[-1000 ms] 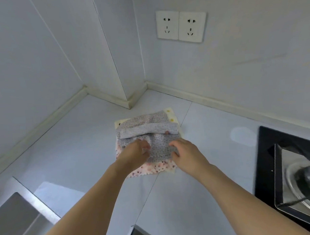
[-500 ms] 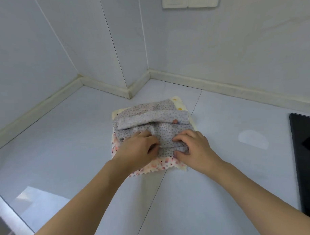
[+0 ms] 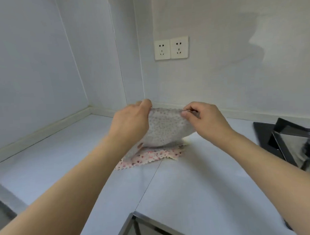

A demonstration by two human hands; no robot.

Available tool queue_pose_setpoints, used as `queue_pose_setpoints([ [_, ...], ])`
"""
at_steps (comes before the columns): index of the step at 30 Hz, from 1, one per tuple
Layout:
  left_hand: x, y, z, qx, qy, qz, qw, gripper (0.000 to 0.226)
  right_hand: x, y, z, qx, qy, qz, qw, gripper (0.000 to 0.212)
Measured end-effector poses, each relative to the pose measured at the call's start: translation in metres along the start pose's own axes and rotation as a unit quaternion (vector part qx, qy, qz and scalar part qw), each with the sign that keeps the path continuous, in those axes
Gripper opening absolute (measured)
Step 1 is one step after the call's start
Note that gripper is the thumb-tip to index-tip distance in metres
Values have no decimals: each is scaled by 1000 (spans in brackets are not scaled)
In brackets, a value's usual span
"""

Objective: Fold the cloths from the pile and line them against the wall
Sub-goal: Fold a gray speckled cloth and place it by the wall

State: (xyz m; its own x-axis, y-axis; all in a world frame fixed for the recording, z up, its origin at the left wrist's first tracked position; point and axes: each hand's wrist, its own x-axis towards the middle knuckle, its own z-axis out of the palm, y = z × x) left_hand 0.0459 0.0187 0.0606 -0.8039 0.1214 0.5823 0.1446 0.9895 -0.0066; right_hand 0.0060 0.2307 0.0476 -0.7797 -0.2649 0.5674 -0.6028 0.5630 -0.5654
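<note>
1. The grey dotted cloth (image 3: 166, 129) hung in the air above the pile, held up by its top edge, its lower edge near the cloths beneath.
2. The left hand (image 3: 131, 121) pinched its top left corner, fingers curled round the fabric.
3. The right hand (image 3: 206, 118) pinched the top right corner between thumb and fingers.
4. The pile (image 3: 150, 157), topped by a pink-flowered cloth, lay on the white counter (image 3: 197, 182) near the far corner.
5. A double socket (image 3: 171, 47) sat on the far wall; a black hob (image 3: 267, 136) lay at the right.
</note>
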Motion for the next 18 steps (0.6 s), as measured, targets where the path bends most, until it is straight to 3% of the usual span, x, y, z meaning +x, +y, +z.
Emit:
queue_pose_setpoints([
  [5,-21,33,-66,-87,-34,0,996,19,-46,-57,-89,110,-93,89,986,14],
  [10,-24,62,-111,-201,-38,-12,979,19,-67,-79,-153,168,-48,103,979,15],
  [15,-17,71,-94,-219,-82,-12,972,18,-73,-51,-167,78,-12,129,989,9],
  [18,-13,64,-51,-219,-134,-31,966,16,-78,-22,-144,-80,7,113,990,6],
])
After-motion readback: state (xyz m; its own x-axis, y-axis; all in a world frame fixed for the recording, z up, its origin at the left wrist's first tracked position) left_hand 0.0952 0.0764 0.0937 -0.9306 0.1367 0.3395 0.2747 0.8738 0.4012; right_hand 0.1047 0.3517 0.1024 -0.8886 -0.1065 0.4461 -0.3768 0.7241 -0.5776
